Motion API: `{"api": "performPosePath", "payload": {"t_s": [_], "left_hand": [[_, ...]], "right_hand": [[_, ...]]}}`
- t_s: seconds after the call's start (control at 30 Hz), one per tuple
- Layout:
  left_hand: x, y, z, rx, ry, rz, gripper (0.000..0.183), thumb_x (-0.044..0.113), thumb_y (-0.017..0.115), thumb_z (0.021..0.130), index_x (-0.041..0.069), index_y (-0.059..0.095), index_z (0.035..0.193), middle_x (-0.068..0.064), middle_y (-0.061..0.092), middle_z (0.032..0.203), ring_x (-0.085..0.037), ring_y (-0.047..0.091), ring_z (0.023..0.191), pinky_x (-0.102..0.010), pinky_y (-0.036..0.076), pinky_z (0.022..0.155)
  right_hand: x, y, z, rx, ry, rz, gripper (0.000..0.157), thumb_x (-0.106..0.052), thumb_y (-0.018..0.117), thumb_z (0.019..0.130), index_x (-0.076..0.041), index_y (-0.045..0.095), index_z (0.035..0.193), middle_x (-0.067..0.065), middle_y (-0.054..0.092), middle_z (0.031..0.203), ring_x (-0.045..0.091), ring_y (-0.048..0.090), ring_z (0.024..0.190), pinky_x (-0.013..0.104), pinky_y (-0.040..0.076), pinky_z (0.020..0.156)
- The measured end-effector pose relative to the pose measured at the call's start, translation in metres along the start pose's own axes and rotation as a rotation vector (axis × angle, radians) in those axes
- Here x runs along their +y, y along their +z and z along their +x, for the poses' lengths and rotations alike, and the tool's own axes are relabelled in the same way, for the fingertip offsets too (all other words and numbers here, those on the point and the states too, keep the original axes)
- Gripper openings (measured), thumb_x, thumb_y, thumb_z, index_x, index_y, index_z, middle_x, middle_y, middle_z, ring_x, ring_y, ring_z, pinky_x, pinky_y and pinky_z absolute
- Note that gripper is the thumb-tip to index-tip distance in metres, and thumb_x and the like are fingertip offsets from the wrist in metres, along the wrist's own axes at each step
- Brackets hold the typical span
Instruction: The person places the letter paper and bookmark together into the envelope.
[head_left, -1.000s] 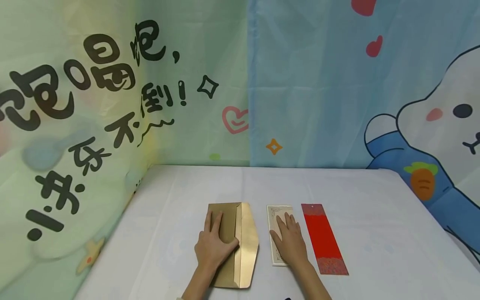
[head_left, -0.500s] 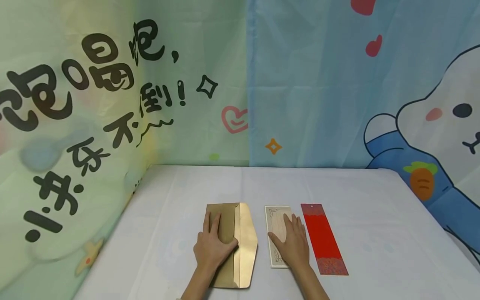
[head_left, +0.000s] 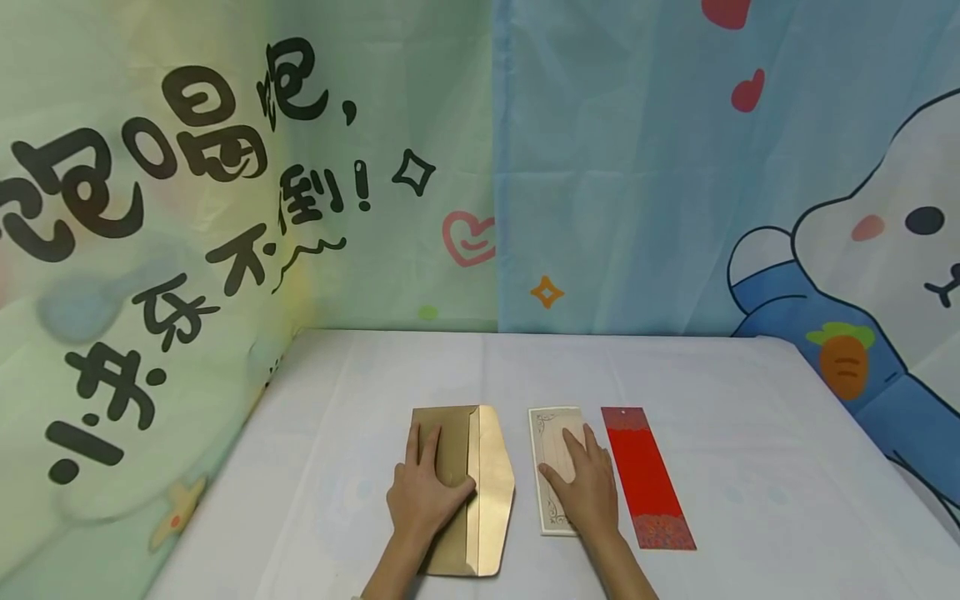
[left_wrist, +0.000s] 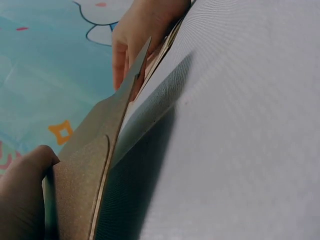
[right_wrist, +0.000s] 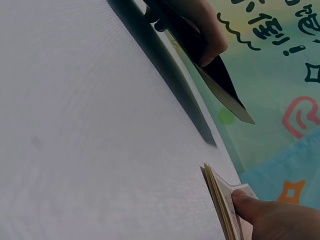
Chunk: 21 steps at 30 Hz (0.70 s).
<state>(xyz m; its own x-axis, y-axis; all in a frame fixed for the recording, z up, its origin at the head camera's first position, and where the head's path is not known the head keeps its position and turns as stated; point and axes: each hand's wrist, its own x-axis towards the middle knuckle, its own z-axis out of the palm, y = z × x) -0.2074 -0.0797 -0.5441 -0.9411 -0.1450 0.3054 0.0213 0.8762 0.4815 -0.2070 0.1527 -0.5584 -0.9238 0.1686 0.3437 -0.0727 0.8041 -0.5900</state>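
My left hand grips a gold envelope with its flap opened out to the right. In the left wrist view, the envelope stands off the cloth and casts a shadow below it. My right hand holds a stack of cream cards with printed ornamental corners. Its thumb lies on the face of the top card, while the other fingers reach the right edge. Seen from the right wrist, the stack shows several thin layers along its edge. The undersides of both things are hidden in the head view.
A red strip with patterned ends and a small hole lies to the right of the cards. White cloth covers the table. Printed curtains hang behind it and along the left side.
My right hand has shifted right from the middle of the card stack toward its right edge. The stack has slid slightly left. The left hand and envelope have barely moved.
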Motion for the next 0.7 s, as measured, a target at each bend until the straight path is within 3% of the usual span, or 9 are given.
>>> {"api": "performPosePath", "payload": {"t_s": [0.13,0.27,0.37,0.43,0.7], "left_hand": [[0.0,0.001,0.0,-0.012,-0.012,-0.01,0.087,0.055,0.065,0.057,0.029,0.043,0.137,0.0,0.026,0.149,-0.022,0.048,0.068,-0.03,0.033,0.04],[0.001,0.002,-0.001,-0.024,-0.016,-0.019,0.086,0.055,0.064,0.057,0.029,0.044,0.137,0.0,0.026,0.149,-0.022,0.047,0.069,-0.031,0.033,0.041],[0.001,0.003,-0.001,-0.019,-0.015,-0.016,0.086,0.055,0.064,0.057,0.029,0.044,0.137,0.0,0.026,0.149,-0.022,0.047,0.07,-0.031,0.033,0.042],[0.0,0.004,0.0,-0.013,-0.011,-0.013,0.086,0.055,0.064,0.057,0.029,0.044,0.137,0.0,0.026,0.149,-0.022,0.047,0.069,-0.031,0.033,0.041],[-0.001,0.001,0.001,-0.002,-0.009,-0.008,0.086,0.054,0.065,0.056,0.028,0.045,0.136,0.0,0.028,0.148,-0.022,0.048,0.07,-0.032,0.033,0.041]], "right_hand": [[0.002,0.0,0.0,0.036,0.006,0.083,0.063,-0.014,0.078,0.07,-0.006,0.054,0.128,0.021,0.036,0.139,0.037,0.04,0.113,0.053,0.039,0.088],[0.003,-0.007,0.001,-0.014,0.092,0.224,0.054,-0.005,0.075,0.071,-0.008,0.059,0.122,0.019,0.044,0.125,0.035,0.04,0.113,0.054,0.036,0.092],[0.003,-0.015,0.003,-0.097,0.148,0.279,0.051,-0.005,0.073,0.073,-0.008,0.058,0.122,0.017,0.049,0.12,0.034,0.043,0.115,0.053,0.033,0.096],[0.003,-0.023,0.004,-0.164,0.161,0.3,0.055,-0.006,0.072,0.075,-0.008,0.053,0.126,0.017,0.048,0.125,0.035,0.041,0.119,0.054,0.031,0.097],[0.009,-0.042,0.002,-0.48,0.084,0.499,0.093,0.002,0.07,0.068,-0.016,0.021,0.145,0.014,0.021,0.148,0.033,0.025,0.13,0.06,0.019,0.102]]}}
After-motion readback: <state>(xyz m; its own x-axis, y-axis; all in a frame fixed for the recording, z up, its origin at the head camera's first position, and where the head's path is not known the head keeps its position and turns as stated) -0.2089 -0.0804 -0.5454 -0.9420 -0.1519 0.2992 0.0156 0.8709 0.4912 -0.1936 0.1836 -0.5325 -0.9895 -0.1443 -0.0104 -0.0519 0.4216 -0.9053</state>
